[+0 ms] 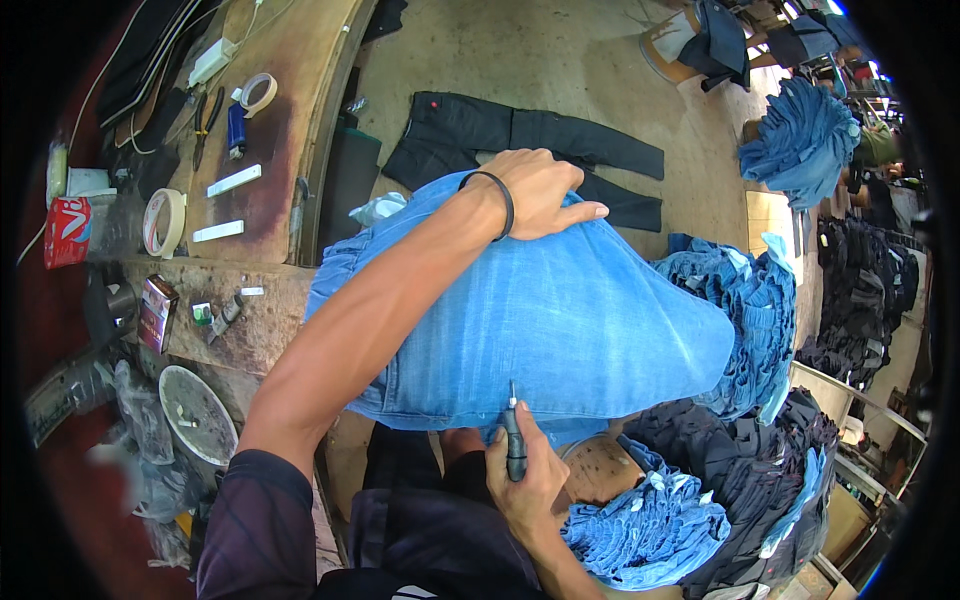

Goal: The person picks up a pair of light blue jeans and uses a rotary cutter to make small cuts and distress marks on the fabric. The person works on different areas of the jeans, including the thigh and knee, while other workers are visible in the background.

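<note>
A pair of light-blue jeans is spread in front of me, its faded denim drawn fairly smooth. My left hand, a black band at the wrist, grips the far edge of the denim; its fingers fold over out of sight while the thumb points right. Low in the middle, my right hand is closed around a slim handheld tool with a dark ribbed grip. The tool's thin metal tip points away from me at the near part of the denim; whether it touches the cloth I cannot tell.
Dark trousers lie flat beyond. Blue jeans are piled at right, with black garments nearer. On the left workbench are tape rolls, pliers and white strips. A round dish stands lower left.
</note>
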The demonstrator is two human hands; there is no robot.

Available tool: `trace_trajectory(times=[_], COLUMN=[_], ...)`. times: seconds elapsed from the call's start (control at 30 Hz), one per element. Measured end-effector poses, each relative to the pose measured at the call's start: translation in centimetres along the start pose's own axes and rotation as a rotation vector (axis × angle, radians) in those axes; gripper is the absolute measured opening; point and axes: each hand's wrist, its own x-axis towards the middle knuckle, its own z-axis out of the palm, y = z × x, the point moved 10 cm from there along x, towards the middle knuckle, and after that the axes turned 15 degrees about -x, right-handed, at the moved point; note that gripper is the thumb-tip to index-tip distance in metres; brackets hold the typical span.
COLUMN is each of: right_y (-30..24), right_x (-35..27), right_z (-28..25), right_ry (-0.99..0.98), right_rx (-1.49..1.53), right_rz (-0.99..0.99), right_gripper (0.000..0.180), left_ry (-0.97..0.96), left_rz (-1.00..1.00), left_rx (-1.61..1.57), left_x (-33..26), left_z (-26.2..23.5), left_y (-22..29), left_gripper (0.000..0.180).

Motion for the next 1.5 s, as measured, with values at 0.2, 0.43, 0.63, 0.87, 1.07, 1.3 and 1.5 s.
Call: trace_trajectory(times=[0.2,0.43,0.63,0.87,1.07,1.3,1.5], right_y=[0.4,4.6,14.0,19.8,15.7,11.5,28.2], right_x=[2.5,3.3,8.4,10.9,8.7,5.6,6.8], right_z=[-0.1,-2.3,-6.9,-5.8,-4.0,-3.1,-13.5], right_ry=[0.144,0.253,0.411,0.345,0.321,0.18,0.407], right_rx=[0.04,0.171,-0.093,-0.326,-0.307,-0.091,0.029], right_rz=[-0.045,0.158,0.21,0.242,0.23,0.153,0.332], right_gripper=[0.044,0.047,0.044,0.047,0.048,0.046,0.048], left_ry=[0.016,0.042,0.098,0.306,0.329,0.401,0.634], left_rz=[0.019,0.14,0.194,-0.306,-0.337,-0.266,-0.266], left_rx=[0.014,-0.077,-0.191,0.109,0.204,0.204,0.254], left_x=[0.1,-1.1,-6.5,-20.5,-26.7,-30.3,-29.8], left_z=[0.2,-1.1,-2.6,0.5,0.3,-2.1,-2.1], left_y=[-0.2,2.3,5.5,5.3,1.0,0.6,2.8], left_gripper=[0.069,0.064,0.049,0.066,0.071,0.067,0.059])
